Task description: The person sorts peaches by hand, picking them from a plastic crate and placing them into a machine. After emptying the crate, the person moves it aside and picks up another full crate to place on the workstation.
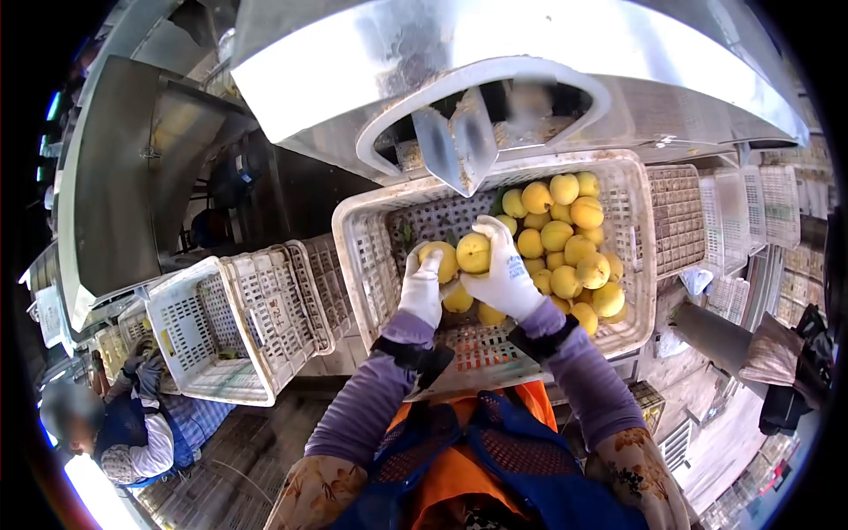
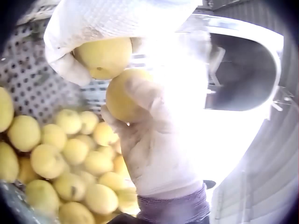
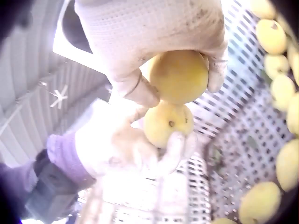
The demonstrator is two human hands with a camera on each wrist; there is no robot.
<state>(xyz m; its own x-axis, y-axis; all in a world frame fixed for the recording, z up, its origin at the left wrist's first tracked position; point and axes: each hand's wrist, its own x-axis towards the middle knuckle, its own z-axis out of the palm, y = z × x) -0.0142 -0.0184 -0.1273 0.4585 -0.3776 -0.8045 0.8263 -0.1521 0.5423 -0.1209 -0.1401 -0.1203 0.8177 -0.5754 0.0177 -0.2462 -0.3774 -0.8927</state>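
Both hands wear white gloves and meet over a white plastic crate (image 1: 649, 230). My left hand (image 1: 421, 288) grips a yellow peach (image 1: 441, 258), whose lower end shows in the left wrist view. Beside it, my right hand (image 1: 505, 274) holds a second peach (image 1: 473, 253) between thumb and fingers. The right wrist view has this peach (image 3: 181, 77) close above the left one (image 3: 164, 125), the two overlapping there. Many more yellow peaches (image 1: 574, 253) are heaped on the crate's right side. A couple of loose ones (image 1: 458, 299) lie beneath my hands.
A metal chute (image 1: 468, 146) in a machine's opening hangs over the crate's far edge. Stacked white crates (image 1: 265, 309) stand to the left, more crates (image 1: 678, 216) to the right. Another person (image 1: 150, 433) is at the lower left. A dark bag (image 1: 799, 367) hangs at far right.
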